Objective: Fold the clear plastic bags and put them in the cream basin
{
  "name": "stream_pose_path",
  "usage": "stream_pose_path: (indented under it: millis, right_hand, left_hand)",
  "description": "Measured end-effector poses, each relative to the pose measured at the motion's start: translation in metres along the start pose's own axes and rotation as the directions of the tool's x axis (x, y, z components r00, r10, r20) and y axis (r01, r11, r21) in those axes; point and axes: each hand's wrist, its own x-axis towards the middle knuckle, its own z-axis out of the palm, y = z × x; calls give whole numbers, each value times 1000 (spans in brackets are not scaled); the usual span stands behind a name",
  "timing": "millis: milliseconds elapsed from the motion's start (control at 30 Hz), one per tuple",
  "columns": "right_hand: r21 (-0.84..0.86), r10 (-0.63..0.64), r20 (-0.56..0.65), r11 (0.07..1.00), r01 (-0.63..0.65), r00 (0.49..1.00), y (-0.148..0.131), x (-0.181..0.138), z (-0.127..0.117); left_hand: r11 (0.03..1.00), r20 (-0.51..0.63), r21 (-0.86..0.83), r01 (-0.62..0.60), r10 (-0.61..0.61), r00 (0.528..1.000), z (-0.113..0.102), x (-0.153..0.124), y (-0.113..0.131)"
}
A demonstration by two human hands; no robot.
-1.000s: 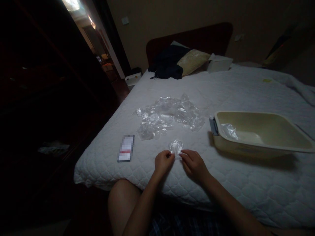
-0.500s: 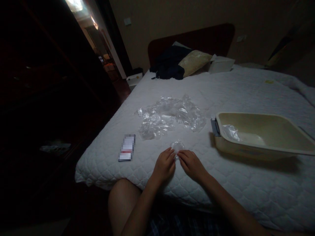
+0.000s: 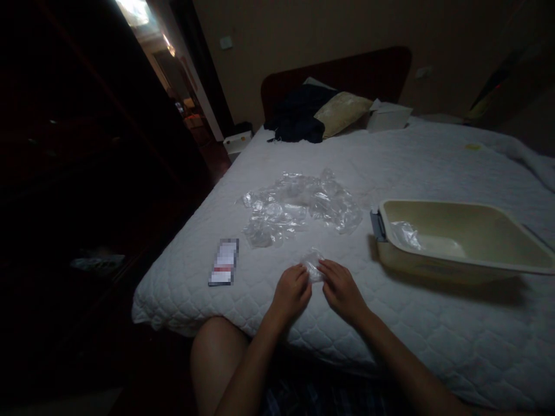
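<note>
A small clear plastic bag (image 3: pixel 314 263) lies on the white quilted bed cover (image 3: pixel 269 289) between my hands. My left hand (image 3: pixel 293 292) pinches its left side with the fingers closed. On the other side, my right hand (image 3: pixel 342 289) has its fingertips closed on the bag's right edge. Just beyond them spreads a loose pile of crumpled clear plastic bags (image 3: pixel 299 202). What the small bag may contain is too dim to make out.
To the right stands a cream plastic bin (image 3: pixel 451 271) with grey handles and a clear bag (image 3: pixel 406 234) inside. A phone (image 3: pixel 224 263) lies at the left near the bed's edge. Dark clothing (image 3: pixel 299 112), a pillow (image 3: pixel 342 112) and a white box (image 3: pixel 390 115) rest by the headboard.
My right hand has moved slightly right, away from the left one. More of the small plastic bag now shows stretched between them. The pile and bin stay as they were.
</note>
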Motion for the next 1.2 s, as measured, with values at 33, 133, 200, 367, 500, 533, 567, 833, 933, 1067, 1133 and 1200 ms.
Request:
stream_pose_path:
  millis: [33, 133, 200, 367, 500, 533, 567, 833, 933, 1067, 1133, 1200]
  right_hand:
    - [-6, -5, 5, 1000, 5, 1000, 1, 0, 1]
    - [7, -4, -2, 1000, 4, 1000, 3, 1, 4]
    - [40, 9, -17, 999, -9, 1000, 3, 1, 3]
    - [147, 116, -52, 983, -107, 992, -5, 5, -10]
    - [311, 266, 17, 915, -258, 964, -15, 12, -26]
    - [363, 314, 62, 877, -315, 947, -17, 14, -31]
    - [412, 358, 109, 833, -369, 928, -19, 16, -35]
    - [642, 518, 273, 530, -555, 811, -29, 24, -44]
    - [691, 596, 292, 410, -596, 748, -28, 20, -40]
    - [708, 637, 326, 326, -627, 699, -28, 14, -34]
    - [695, 623, 308, 369, -617, 719, -30, 12, -31]
    - [682, 606, 276, 423, -596, 746, -31, 12, -30]
  left_hand:
    - [1000, -2, -5, 0, 0, 1000, 0, 0, 0]
    - [999, -22, -42, 15, -16, 1000, 0, 0, 0]
    - [996, -41, -89, 29, -33, 999, 0, 1, 0]
    - [958, -156, -269, 96, -142, 977, -3, 4, 3]
    - [842, -79, -496, 211, -285, 955, -9, 8, 9]
    - [791, -27, -549, 270, -340, 940, -11, 8, 11]
    - [729, 28, -597, 335, -399, 917, -12, 8, 14]
    - [209, 276, -836, 507, -638, 719, -10, 3, 26]
    - [75, 317, -874, 481, -663, 679, -7, 1, 28]
    - [44, 308, -891, 451, -672, 674, -6, 1, 30]
    - [55, 304, -889, 454, -671, 676, -5, 2, 30]
    - [56, 313, -883, 466, -669, 674, -4, 1, 30]
